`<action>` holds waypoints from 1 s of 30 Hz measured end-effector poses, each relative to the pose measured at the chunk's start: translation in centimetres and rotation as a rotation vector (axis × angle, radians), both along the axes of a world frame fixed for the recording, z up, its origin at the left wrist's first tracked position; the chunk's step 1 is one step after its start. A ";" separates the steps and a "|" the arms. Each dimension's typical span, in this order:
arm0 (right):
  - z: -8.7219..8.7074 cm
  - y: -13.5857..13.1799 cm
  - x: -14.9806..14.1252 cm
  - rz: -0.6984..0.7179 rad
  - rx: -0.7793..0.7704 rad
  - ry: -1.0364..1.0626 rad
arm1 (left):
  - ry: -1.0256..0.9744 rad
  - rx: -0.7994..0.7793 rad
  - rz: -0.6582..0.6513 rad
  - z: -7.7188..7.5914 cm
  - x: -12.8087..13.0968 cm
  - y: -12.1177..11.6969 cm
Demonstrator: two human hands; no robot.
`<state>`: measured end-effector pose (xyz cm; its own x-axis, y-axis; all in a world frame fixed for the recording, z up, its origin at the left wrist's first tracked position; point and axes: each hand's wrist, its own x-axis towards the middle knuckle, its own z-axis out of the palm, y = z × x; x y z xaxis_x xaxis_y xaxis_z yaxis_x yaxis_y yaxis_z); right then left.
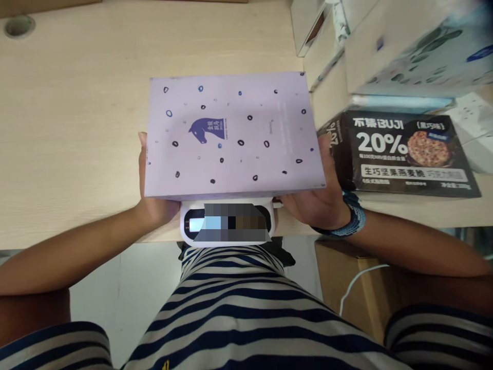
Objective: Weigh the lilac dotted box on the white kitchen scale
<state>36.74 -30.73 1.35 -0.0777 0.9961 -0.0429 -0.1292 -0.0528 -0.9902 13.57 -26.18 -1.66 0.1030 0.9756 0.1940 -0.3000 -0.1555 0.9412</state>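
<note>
Your left hand [152, 208] and right hand [322, 205] hold the lilac box [234, 136] by its sides, fingers mostly hidden; it's above the white device [227, 223], near table [77, 128] edge. Probably stiff, smooth card, weight unclear; support both short sides from below.

We worked under soft, muted indoor light that brightened the lavender cardboard box's [234, 136] top and left its near side darker. Faint shadows lay on the pale wood-grained desk [73, 103]. We found the white leaf-printed carton [416, 56] smeared, the top-right corner dark, and coarse mosaic blocks over the white rounded plastic device's [197, 216] glowing panel.
</note>
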 end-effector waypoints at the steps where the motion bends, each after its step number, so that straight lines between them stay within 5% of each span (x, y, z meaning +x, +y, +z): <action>1: -0.1 0.0 0.1 0.008 0.003 -0.009 | -0.006 0.000 -0.022 -0.1 0.0 0.0; 9: -0.6 -0.2 -0.4 -0.025 0.060 0.093 | -0.031 -0.067 -0.129 0.7 0.0 0.1; 26: 0.4 -0.8 -0.8 -0.053 0.132 0.166 | -0.064 -0.105 -0.099 2.9 0.4 -0.1; 30: 0.9 -1.2 -0.7 -0.058 -0.005 0.141 | -0.023 -0.119 -0.117 2.8 0.3 -0.3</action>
